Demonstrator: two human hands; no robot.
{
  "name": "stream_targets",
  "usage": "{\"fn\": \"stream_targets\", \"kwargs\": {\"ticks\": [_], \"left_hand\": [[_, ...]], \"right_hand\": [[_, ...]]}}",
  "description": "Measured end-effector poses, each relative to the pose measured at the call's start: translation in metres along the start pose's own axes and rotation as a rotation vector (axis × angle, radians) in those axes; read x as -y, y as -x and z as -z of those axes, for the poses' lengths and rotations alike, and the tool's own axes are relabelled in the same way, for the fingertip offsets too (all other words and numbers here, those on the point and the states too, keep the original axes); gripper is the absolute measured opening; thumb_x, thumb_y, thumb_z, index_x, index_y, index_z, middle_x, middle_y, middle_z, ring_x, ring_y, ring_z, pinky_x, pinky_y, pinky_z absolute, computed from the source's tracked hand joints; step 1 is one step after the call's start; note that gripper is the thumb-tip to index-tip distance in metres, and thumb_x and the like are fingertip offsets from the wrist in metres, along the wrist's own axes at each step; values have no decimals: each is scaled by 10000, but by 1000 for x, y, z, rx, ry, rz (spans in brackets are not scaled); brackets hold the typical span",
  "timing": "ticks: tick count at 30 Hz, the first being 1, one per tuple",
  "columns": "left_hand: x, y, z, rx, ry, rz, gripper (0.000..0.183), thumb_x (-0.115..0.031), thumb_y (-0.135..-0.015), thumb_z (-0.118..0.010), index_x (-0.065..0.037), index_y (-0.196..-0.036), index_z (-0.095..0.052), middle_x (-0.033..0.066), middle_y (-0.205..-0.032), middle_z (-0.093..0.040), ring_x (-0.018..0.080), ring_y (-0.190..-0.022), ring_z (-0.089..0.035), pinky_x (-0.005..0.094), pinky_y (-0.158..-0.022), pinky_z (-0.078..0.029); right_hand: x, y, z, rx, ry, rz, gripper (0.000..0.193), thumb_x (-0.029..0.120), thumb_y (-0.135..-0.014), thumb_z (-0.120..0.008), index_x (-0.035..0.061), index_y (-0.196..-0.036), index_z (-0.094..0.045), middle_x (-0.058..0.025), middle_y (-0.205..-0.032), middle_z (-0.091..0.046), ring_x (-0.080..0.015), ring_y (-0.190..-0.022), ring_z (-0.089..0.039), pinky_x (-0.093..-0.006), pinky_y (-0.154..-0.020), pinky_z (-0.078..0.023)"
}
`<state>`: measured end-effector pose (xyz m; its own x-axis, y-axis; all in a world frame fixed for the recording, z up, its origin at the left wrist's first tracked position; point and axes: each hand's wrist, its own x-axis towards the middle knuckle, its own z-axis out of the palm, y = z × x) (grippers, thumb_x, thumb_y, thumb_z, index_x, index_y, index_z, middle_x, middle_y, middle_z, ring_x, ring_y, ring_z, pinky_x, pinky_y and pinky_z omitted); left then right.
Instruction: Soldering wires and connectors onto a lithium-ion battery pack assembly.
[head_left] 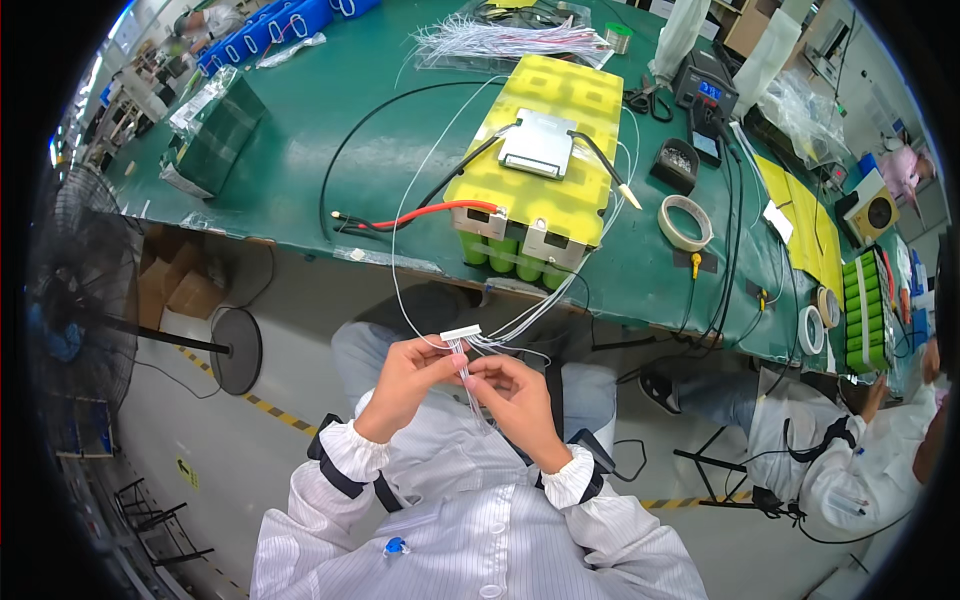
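Note:
My left hand (410, 375) pinches a white multi-pin connector (460, 333) and the thin wires at its base, just off the table's front edge. My right hand (515, 400) is closed beside it, thumb and fingertips on the thin white wires (474, 400) hanging below the connector. More white wires run from there up to a battery pack (555, 90). The pack has yellow sheeting on top and green cells at its near end. A silver circuit module (537, 143) with thick black leads lies on it, and a red cable (430, 210) leaves its left side.
On the green table (290, 180) are a tape roll (685, 222), a soldering station (705, 85), a small black box (675, 165) and a wire bundle (520, 42). A fan (80, 300) stands left. A co-worker (840, 440) sits right, near another green-cell pack (866, 310).

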<state>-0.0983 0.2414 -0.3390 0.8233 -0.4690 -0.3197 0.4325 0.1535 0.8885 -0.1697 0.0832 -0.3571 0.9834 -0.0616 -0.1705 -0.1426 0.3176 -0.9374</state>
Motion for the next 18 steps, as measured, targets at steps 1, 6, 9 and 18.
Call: {"fn": "stream_targets", "kwargs": {"ticks": [1, 6, 9, 18], "left_hand": [[2, -1, 1, 1, 19, -2, 221, -72, -871, -672, 59, -1049, -655, 107, -970, -677, 150, -850, -651, 296, -764, -560], [4, -3, 7, 4, -13, 22, 214, -82, -867, -682, 57, -1030, -667, 100, -937, -684, 139, -827, -646, 281, -736, -549], [3, -6, 9, 25, -34, 15, 212, -90, -867, -687, 58, -1019, -674, 96, -916, -687, 131, -813, -644, 267, -715, -540], [0, -4, 11, 53, -30, 24, 229, -97, -873, -682, 50, -1048, -668, 95, -919, -688, 133, -810, -657, 262, -712, -541]], "right_hand": [[-1, -1, 0, -13, 16, 2, 149, 36, -869, -656, -16, -1008, -652, -20, -882, -654, -59, -767, -599, -196, -663, -493], [-4, -3, 2, -46, 36, 2, 133, 39, -870, -654, -21, -988, -651, -20, -882, -651, -59, -761, -599, -197, -667, -492], [-5, -4, 3, -56, 27, -11, 131, 36, -872, -650, -22, -989, -646, -16, -878, -649, -61, -760, -600, -196, -671, -492], [-6, -4, 4, -77, 91, 95, 125, -10, -870, -617, -32, -991, -640, -48, -978, -582, -103, -789, -629, -216, -676, -521]]}}
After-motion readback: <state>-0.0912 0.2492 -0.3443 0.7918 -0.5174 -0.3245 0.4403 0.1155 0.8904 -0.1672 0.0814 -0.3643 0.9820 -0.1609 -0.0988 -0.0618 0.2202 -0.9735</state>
